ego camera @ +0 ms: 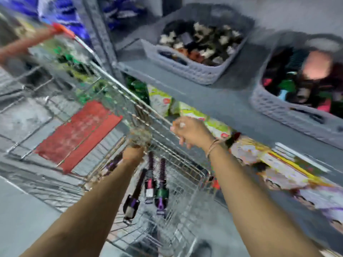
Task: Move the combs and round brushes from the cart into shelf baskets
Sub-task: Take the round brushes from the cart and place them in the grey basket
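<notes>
The frame is heavily motion-blurred. Three round brushes lie in the wire cart (185, 164): a pink-handled round brush (150, 179), a green and purple round brush (161, 193) and a dark round brush (134, 197). My left hand (134, 152) reaches down inside the cart just above the brushes; blur and wire hide its fingers. Over the cart's right rim hovers my right hand (189, 133), fingers curled, nothing visible in it. Two grey shelf baskets stand above: one basket (193, 72) with clips, another basket (271, 106) with mixed colourful items.
A red flap (78, 134) sits on the cart's child seat. Another person's arm (20, 46) reaches toward the cart's far end. The grey shelf (213, 101) overhangs packaged goods (219, 127) on the lower level. Grey floor lies at the left.
</notes>
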Tool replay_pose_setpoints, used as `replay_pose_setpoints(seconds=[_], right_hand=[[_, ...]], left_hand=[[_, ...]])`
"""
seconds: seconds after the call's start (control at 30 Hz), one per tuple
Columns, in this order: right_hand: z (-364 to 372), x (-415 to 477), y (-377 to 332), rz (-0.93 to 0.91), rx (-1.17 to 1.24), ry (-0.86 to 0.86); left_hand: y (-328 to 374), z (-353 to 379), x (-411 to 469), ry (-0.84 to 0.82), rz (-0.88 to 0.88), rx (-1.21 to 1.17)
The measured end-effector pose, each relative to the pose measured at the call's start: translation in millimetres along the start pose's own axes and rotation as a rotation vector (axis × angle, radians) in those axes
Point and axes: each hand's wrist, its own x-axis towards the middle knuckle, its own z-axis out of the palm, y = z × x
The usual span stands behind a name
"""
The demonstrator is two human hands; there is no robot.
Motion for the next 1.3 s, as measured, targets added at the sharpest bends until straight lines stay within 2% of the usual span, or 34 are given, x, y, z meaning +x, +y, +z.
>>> replay_pose_setpoints(seconds=[0.1, 0.17, 0.23, 0.33, 0.4, 0.47, 0.57, 0.63, 0.73, 0.8, 0.87, 0.93, 1.0, 1.03, 1.07, 1.13, 1.23, 1.3], right_hand=[[63.8, 32.0, 41.6, 0.324, -0.004, -0.302], [100.1, 39.1, 74.3, 0.488, -0.010, -0.319], [131.1, 42.2, 113.4, 0.577, -0.105, -0.327], [166.4, 35.0, 152.0, 0.716, -0.216, -0.428], [184.8, 31.5, 177.0, 0.780, -0.224, -0.405], [202.1, 30.2, 192.4, 0.827, -0.166, -0.279], [221.0, 34.9, 206.3, 0.945, -0.069, -0.070], [227.7, 34.7, 215.9, 0.909, -0.050, 0.005], [223.0, 30.6, 218.1, 0.793, -0.148, -0.104], [215.7, 30.9, 214.7, 0.785, -0.129, -0.147], [209.7, 33.3, 210.3, 0.806, -0.094, -0.160], [204.8, 33.4, 206.0, 0.786, -0.056, -0.136], [198.9, 31.4, 202.4, 0.754, -0.028, -0.015], [194.5, 29.1, 200.0, 0.717, -0.107, 0.054], [190.9, 26.7, 200.3, 0.650, -0.271, 0.110], [188.3, 24.1, 203.8, 0.474, -0.541, 0.077], [197.3, 23.0, 208.3, 0.336, -0.576, -0.146], [200.1, 21.7, 211.8, 0.409, -0.545, -0.065]], left_hand=[[-44.4, -5.2, 34.6, -0.072, -0.129, 0.112], [-64.6, 0.4, 49.5, -0.119, -0.158, 0.203], [-82.4, 14.3, 56.4, -0.197, -0.182, 0.237], [-106.4, 44.9, 64.3, -0.264, -0.254, 0.227], [-122.8, 67.8, 67.5, -0.278, -0.306, 0.311], [-136.2, 88.8, 70.2, -0.247, -0.262, 0.493], [-150.2, 113.4, 70.4, -0.188, -0.209, 0.459], [-149.8, 119.9, 67.4, -0.112, -0.245, 0.417], [-144.7, 120.0, 65.8, -0.132, -0.231, 0.529], [-135.6, 110.3, 70.2, -0.194, -0.316, 0.481], [-122.7, 95.8, 78.7, -0.279, -0.447, 0.297], [-112.0, 80.4, 84.1, -0.409, -0.600, -0.001], [-108.0, 66.1, 83.4, -0.541, -0.725, -0.232], [-112.0, 63.0, 83.7, -0.565, -0.746, -0.259], [-116.9, 62.0, 83.9, -0.573, -0.755, -0.229], [-125.3, 66.1, 82.9, -0.539, -0.737, -0.094], [-134.6, 76.0, 82.7, -0.444, -0.658, 0.095], [-136.4, 78.9, 81.9, -0.429, -0.645, 0.111]])
